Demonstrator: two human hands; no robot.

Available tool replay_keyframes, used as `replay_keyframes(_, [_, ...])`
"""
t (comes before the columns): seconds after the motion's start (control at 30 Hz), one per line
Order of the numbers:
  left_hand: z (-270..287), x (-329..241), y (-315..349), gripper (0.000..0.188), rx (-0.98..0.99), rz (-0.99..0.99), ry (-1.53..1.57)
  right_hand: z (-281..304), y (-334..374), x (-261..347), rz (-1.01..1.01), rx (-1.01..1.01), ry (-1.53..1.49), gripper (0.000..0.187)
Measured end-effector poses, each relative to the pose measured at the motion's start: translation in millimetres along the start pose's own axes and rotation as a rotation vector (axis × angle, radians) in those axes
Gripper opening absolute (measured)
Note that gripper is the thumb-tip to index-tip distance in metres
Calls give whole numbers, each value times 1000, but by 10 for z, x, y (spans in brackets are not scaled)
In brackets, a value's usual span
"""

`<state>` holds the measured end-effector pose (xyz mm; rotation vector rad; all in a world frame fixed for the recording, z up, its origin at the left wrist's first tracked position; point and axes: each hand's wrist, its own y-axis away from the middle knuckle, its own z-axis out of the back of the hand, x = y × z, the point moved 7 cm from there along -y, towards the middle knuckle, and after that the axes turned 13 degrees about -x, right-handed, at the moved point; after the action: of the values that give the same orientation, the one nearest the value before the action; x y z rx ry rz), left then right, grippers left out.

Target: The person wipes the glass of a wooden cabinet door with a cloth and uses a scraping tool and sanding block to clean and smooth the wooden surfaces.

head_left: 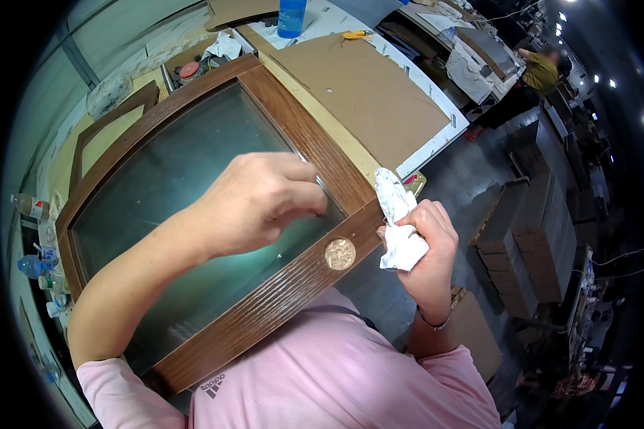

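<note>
A brown wooden cabinet door (pixel 236 332) with a curved edge and a glass pane (pixel 157 171) lies on the bench before me. My left hand (pixel 275 189) is over the pane at the inner edge of the frame's right side, its fingers curled together. Whatever those fingers may hold is hidden. My right hand (pixel 429 236) grips a crumpled white rag (pixel 406 247) just off the door's right corner. A round hole, or a recess with a pale filling (pixel 340 254), shows in the near rail.
Beyond the door lies a brown board (pixel 365 93) with a blue bottle (pixel 291 18) and a yellow-handled tool (pixel 356 35) behind it. Several bottles line the left edge. Stacked panels (pixel 526 243) stand on the floor to the right. A person (pixel 540 75) in yellow works farther off.
</note>
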<state>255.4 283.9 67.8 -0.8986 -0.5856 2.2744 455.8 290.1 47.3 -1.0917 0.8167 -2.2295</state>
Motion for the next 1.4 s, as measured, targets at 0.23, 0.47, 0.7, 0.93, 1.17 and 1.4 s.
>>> replay_keyframes(0.23, [-52, -7, -38, 13, 4, -18, 52, -1, -19, 44, 8, 5, -21, 30])
replay_keyframes(0.47, [378, 24, 218, 15, 61, 189, 56, -9, -27, 40, 15, 20, -19, 30])
replay_keyframes(0.7, [1725, -30, 1141, 13, -307, 538, -227, -18, -94, 33, 0, 19, 46, 26])
replay_keyframes(0.93, [2896, -871, 3712, 12, -1288, 908, -405, -79, 49, -60, -199, 134, -23, 23])
replay_keyframes(1.17, [2097, -1166, 6333, 12, -1540, 1291, -676, -46, -69, -413, -404, 316, -305, 13])
replay_keyframes(1.4, [1284, -1012, 7034, 13, -1199, 1723, -1131, -417, -390, 117, -33, 366, -144, 14])
